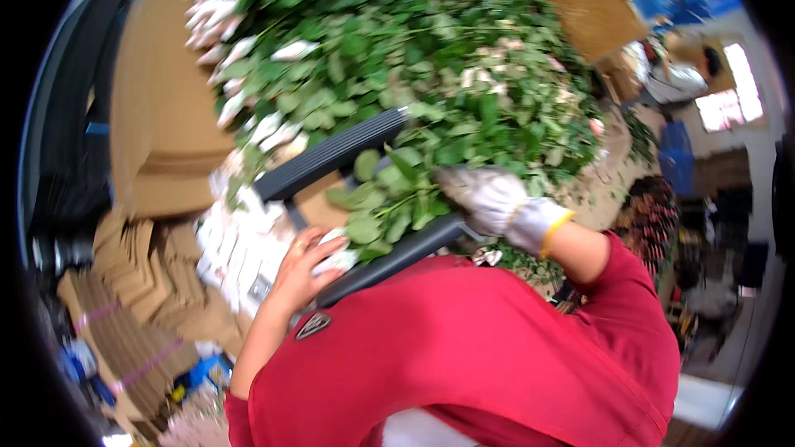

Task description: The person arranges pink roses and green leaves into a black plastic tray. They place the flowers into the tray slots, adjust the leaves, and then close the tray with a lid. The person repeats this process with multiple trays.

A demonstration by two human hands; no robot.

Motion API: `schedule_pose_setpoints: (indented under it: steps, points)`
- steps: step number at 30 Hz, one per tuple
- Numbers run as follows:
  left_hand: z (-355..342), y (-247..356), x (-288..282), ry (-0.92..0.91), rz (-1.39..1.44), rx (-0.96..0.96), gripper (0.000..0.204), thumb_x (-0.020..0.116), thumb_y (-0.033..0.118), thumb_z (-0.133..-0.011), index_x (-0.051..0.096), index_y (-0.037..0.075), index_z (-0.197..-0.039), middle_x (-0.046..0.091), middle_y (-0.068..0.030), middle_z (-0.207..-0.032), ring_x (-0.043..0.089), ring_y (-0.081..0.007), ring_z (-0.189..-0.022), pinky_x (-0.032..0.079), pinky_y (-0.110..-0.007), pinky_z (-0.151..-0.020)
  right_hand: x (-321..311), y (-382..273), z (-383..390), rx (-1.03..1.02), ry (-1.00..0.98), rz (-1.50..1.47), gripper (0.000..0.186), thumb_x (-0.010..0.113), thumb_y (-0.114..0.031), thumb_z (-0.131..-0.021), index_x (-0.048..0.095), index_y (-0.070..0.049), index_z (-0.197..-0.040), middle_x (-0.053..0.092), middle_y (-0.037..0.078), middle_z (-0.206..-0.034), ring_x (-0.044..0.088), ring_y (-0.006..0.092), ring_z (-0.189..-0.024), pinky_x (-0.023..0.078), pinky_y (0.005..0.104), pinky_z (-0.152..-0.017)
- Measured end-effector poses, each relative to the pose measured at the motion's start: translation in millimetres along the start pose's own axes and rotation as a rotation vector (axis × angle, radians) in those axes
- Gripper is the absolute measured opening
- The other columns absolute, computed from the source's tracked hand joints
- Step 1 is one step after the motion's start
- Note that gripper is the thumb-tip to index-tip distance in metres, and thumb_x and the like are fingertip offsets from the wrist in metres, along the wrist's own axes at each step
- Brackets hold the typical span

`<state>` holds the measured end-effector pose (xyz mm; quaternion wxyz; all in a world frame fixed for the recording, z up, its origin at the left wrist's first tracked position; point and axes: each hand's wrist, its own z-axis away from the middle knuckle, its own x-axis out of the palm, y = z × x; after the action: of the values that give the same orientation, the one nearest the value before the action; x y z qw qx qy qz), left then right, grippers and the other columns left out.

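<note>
A leafy flower stem (385, 211) lies across the gap between two black bars, the far one a ribbed bar (335, 153) and the near one a smooth bar (397, 258). My bare left hand (300, 271) has its fingers closed round the white-wrapped flower head (338, 258) at the stem's left end. On the right, my right hand (489, 201), in a whitish work glove with a yellow cuff edge, is closed round the lower stem; its dirty fingertips are blurred. Leaves hide part of the stem.
Beyond the bars lies a big heap of leafy flower stems (356, 49), with white-wrapped heads (217, 20) along its left. White sleeves (244, 244) pile up left of my left hand. Cardboard sheets (166, 115) stand at the left. A person (675, 74) is at the far right.
</note>
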<state>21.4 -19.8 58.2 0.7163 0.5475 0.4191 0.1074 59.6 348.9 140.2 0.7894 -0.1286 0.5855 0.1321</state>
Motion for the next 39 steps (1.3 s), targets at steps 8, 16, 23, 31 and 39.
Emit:
schedule_pose_setpoints:
  steps: [8, 16, 23, 31, 39]
  points:
    - [-9.9, -2.8, -5.6, -0.003, -0.031, 0.042, 0.064, 0.084, 0.003, -0.061, 0.056, 0.004, -0.119, 0.054, -0.0178, -0.122, 0.053, -0.0371, -0.114, 0.044, -0.041, -0.098, -24.7, -6.9, -5.4, 0.019, -0.007, 0.084, 0.019, 0.065, -0.017, -0.074, 0.058, -0.008, -0.090, 0.065, 0.012, -0.076, 0.069, 0.0308, -0.067, 0.053, 0.0433, -0.053]
    - [-19.6, 18.9, -5.6, 0.027, -0.207, 0.125, 0.068, 0.087, 0.006, -0.061, 0.054, 0.005, -0.121, 0.053, -0.0199, -0.126, 0.050, -0.0394, -0.118, 0.044, -0.044, -0.098, 56.7, 4.8, 0.4, 0.154, 0.144, -0.066, 0.046, 0.059, -0.019, -0.086, 0.050, -0.009, -0.129, 0.064, 0.014, -0.098, 0.068, 0.0303, -0.084, 0.056, 0.0422, -0.071]
    - [-10.2, 7.9, -0.2, 0.077, -0.091, 0.064, 0.057, 0.085, 0.008, -0.064, 0.060, 0.003, -0.116, 0.062, -0.0156, -0.121, 0.056, -0.0351, -0.115, 0.045, -0.042, -0.099, 6.7, -4.5, 20.3, 0.236, 0.098, -0.094, 0.053, 0.076, -0.027, -0.068, 0.054, -0.008, -0.112, 0.060, 0.011, -0.094, 0.066, 0.0311, -0.085, 0.055, 0.0437, -0.071]
    - [-11.7, 14.1, 0.1, 0.042, -0.016, -0.005, 0.057, 0.084, 0.007, -0.066, 0.063, 0.003, -0.118, 0.061, -0.0159, -0.123, 0.055, -0.0338, -0.118, 0.045, -0.040, -0.101, 34.9, 10.0, -8.2, 0.333, 0.150, -0.149, 0.026, 0.063, -0.012, -0.077, 0.064, -0.007, -0.102, 0.066, 0.016, -0.090, 0.067, 0.0325, -0.084, 0.055, 0.0449, -0.071]
    - [-8.8, 4.0, -1.6, 0.097, -0.138, 0.085, 0.058, 0.088, 0.018, -0.066, 0.065, 0.010, -0.120, 0.059, -0.0152, -0.129, 0.055, -0.0324, -0.116, 0.045, -0.040, -0.101, -97.2, 49.7, -41.6, 0.198, 0.279, -0.420, 0.032, 0.060, -0.024, -0.083, 0.069, -0.010, -0.110, 0.070, 0.016, -0.105, 0.066, 0.0355, -0.098, 0.054, 0.0434, -0.085]
